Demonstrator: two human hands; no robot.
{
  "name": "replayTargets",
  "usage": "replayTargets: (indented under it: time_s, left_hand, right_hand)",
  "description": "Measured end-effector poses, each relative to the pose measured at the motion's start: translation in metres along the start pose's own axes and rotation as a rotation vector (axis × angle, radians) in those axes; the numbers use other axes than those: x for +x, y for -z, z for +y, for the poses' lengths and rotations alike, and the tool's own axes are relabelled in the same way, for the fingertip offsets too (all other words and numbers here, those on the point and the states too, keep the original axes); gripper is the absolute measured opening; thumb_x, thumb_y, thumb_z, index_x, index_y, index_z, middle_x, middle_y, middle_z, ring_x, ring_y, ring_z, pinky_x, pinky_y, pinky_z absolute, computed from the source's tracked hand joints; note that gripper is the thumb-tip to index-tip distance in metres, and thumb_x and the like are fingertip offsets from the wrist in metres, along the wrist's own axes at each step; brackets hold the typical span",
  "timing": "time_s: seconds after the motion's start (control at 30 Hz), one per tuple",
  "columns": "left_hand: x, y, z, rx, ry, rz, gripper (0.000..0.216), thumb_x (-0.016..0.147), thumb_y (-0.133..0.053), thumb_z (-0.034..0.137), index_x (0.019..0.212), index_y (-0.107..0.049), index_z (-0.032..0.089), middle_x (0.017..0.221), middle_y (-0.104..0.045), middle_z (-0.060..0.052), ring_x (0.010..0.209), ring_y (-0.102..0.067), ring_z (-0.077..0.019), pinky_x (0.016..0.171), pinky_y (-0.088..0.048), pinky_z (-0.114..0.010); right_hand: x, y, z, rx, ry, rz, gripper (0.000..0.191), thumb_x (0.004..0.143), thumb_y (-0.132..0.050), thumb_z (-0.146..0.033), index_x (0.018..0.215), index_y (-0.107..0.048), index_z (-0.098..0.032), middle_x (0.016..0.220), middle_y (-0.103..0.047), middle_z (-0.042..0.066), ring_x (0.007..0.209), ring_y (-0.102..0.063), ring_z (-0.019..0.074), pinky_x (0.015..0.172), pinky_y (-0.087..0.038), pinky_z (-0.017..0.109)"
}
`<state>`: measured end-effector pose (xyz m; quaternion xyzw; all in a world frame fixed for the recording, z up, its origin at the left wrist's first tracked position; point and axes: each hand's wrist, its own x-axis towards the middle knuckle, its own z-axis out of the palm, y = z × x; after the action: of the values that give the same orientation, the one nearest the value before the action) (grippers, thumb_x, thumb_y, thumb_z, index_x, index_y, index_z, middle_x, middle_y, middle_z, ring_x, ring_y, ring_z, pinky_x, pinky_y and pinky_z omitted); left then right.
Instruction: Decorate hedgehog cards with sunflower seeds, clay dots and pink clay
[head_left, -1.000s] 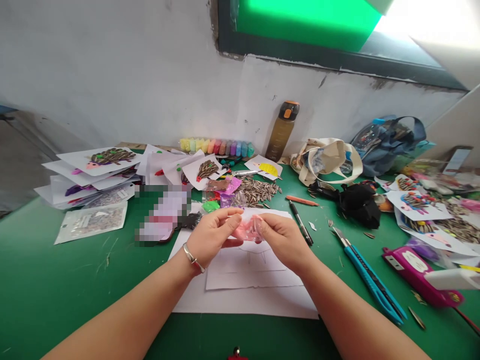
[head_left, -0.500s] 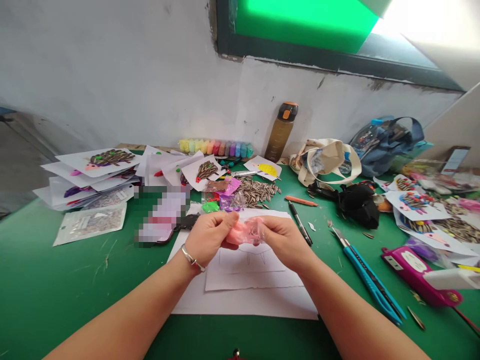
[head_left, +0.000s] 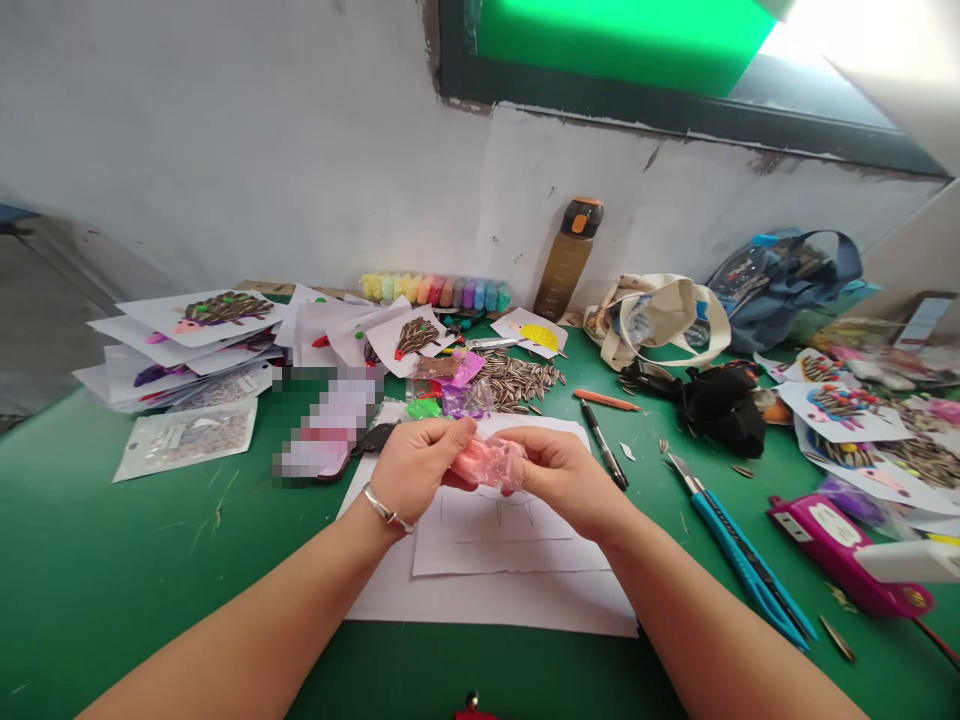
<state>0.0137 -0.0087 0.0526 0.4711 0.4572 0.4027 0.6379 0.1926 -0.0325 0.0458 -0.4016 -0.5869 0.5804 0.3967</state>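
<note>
Between both hands, over the paper, is a clear plastic packet of soft pink modelling clay (head_left: pixel 487 463). My left hand (head_left: pixel 416 468) pinches its left side, thumb on top. The packet's right side is held by the fingers and thumb of my right hand (head_left: pixel 566 480). Beneath lie white sheets of paper (head_left: pixel 487 605), and the upper one carries a pencil drawing partly covered by the hands. Just beyond the hands are a green clay packet (head_left: pixel 424 408), a purple clay packet (head_left: pixel 465 402) and a pile of sunflower seeds (head_left: pixel 519 380).
Right of the paper lie a black pen (head_left: pixel 603 445), an orange pencil (head_left: pixel 607 401), blue tweezers (head_left: pixel 750 565) and a magenta glue gun-like device (head_left: pixel 847 550). A bottle (head_left: pixel 568 262) stands by the wall. Seed pictures (head_left: pixel 202 330) are stacked left, near a phone (head_left: pixel 328 425).
Both hands still grip the clay packet. My right fingers have shifted slightly over the plastic, and the packet appears a little flatter. The view has moved slightly.
</note>
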Motion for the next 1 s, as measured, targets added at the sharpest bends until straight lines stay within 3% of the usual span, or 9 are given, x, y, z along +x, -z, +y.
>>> replayTargets:
  time_s: [0.2,0.33,0.53,0.7,0.9,1.0]
  left_hand:
    - [-0.002,0.000,0.004,-0.074,0.013,-0.020,0.049,0.072,-0.068,0.061,0.080,-0.070,0.013,0.080,-0.072,-0.008,0.071,-0.068,-0.0210,0.055,-0.061,-0.032]
    - [-0.002,0.001,0.004,-0.050,0.048,-0.082,0.044,0.073,-0.071,0.056,0.083,-0.072,0.013,0.074,-0.071,-0.007,0.070,-0.068,-0.0191,0.059,-0.061,-0.031]
    - [-0.001,0.002,0.003,-0.021,0.014,-0.085,0.041,0.070,-0.074,0.052,0.066,-0.071,0.011,0.074,-0.071,-0.007,0.071,-0.067,-0.0181,0.070,-0.061,-0.033]
    - [0.002,0.005,0.000,-0.012,-0.009,-0.058,0.038,0.070,-0.075,0.049,0.075,-0.074,0.011,0.076,-0.072,-0.007,0.076,-0.068,-0.0208,0.078,-0.060,-0.037]
    - [0.002,0.003,-0.006,0.100,-0.085,-0.067,0.036,0.075,-0.072,0.049,0.070,-0.073,0.013,0.078,-0.072,-0.006,0.078,-0.067,-0.0193,0.080,-0.059,-0.035]
    - [0.002,0.002,-0.006,0.067,-0.087,-0.101,0.041,0.080,-0.065,0.055,0.074,-0.073,0.015,0.094,-0.072,-0.008,0.096,-0.065,-0.0226,0.084,-0.057,-0.035]
  right_hand:
    - [-0.001,0.001,0.001,-0.032,0.053,0.076,0.028,0.088,-0.059,-0.041,0.082,-0.072,-0.018,0.075,-0.063,0.002,0.066,-0.054,0.0116,0.063,-0.047,0.027]
    - [-0.001,0.004,0.000,-0.079,0.069,0.126,0.027,0.090,-0.058,-0.039,0.086,-0.073,-0.018,0.073,-0.061,0.001,0.066,-0.053,0.0122,0.064,-0.044,0.027]
    - [-0.003,0.006,-0.009,0.002,-0.028,-0.130,0.025,0.087,-0.063,-0.038,0.105,-0.070,-0.021,0.087,-0.062,0.002,0.077,-0.052,0.0125,0.067,-0.044,0.026]
    - [-0.001,0.006,-0.005,-0.072,-0.025,-0.037,0.031,0.090,-0.056,-0.044,0.103,-0.071,-0.021,0.095,-0.066,0.005,0.075,-0.057,0.0134,0.069,-0.048,0.029]
    - [0.002,0.003,0.002,-0.045,-0.070,0.031,0.036,0.092,-0.050,-0.048,0.095,-0.070,-0.018,0.085,-0.065,0.004,0.068,-0.061,0.0139,0.065,-0.049,0.029]
    - [0.002,0.001,0.001,-0.049,-0.079,0.064,0.034,0.091,-0.052,-0.046,0.096,-0.071,-0.019,0.084,-0.065,0.004,0.067,-0.061,0.0138,0.065,-0.049,0.030]
